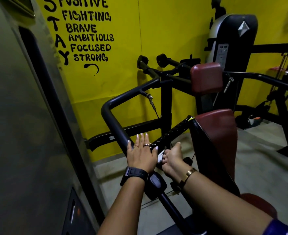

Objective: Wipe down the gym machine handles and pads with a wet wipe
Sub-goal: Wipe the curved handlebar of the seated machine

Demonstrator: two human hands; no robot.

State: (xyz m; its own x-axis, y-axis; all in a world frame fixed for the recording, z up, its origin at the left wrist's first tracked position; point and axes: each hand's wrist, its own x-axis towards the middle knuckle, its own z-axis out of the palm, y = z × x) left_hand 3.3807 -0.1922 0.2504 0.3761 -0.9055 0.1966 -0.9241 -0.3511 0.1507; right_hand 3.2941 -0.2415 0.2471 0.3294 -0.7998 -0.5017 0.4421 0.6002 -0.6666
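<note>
- I am laying my left hand [142,155] flat on the black handle bar [113,122], fingers [142,139] straight and spread, holding nothing. As I judge it, it is steadying the bar.
- I am gripping the wet wipe [160,157] in my right hand [172,159], fingers curled round it, just beside the left thumb. Only a small white bunch is showing, so I cannot tell whether it is wrapping the tube or merely pressing on it.
- To do this step well, I am planning to open the wipe out so it is hugging the tube all round. Then I am drawing it along the bar toward the bend, with the left hand shifting out of its path.
- I am minding the notched adjustment post [175,129] just beyond the hands, since the wipe is likely to be catching on its holes.
- I am treating the maroon back pad [219,131], the upper pad [206,77] and the far grips [144,62] as waiting their turn, though I cannot tell whether they are wiped already.
</note>
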